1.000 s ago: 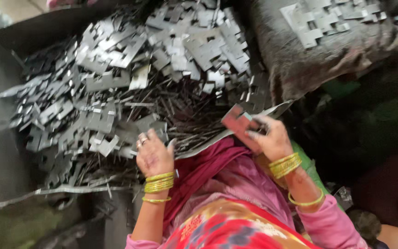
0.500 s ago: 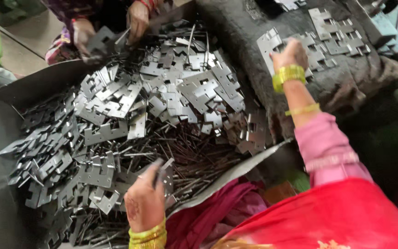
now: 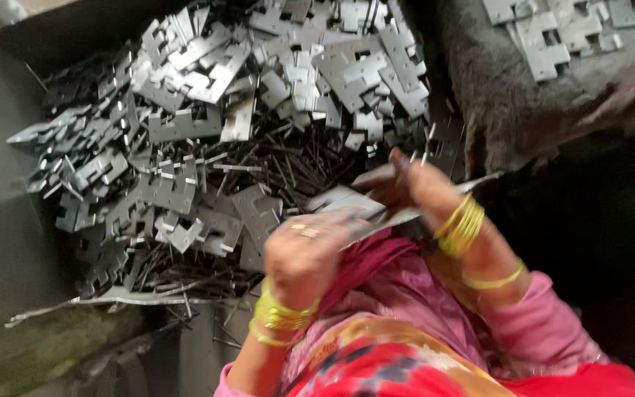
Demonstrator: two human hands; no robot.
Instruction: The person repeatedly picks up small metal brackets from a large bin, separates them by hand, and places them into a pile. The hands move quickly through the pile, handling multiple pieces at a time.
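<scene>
A big grey sheet-metal tray (image 3: 16, 242) holds a heap of flat notched metal plates (image 3: 185, 125) and thin metal pins (image 3: 288, 158). My left hand (image 3: 306, 254), with a ring and yellow bangles, is at the tray's near edge, blurred, its fingers closed on a flat metal plate (image 3: 339, 198). My right hand (image 3: 413, 187), also with yellow bangles, is just right of it, its fingers closed on the same cluster of metal plates; motion blur hides the exact grip.
A dark grey sack (image 3: 545, 103) at the upper right carries more notched plates (image 3: 545, 37) on top. Pink and red clothing (image 3: 406, 331) fills the lower middle. Dark ground lies to the right, greenish floor at the lower left.
My right hand came back from the sack at the upper right to the tray's near edge beside my left hand. The other person's hands at the top are out of view.
</scene>
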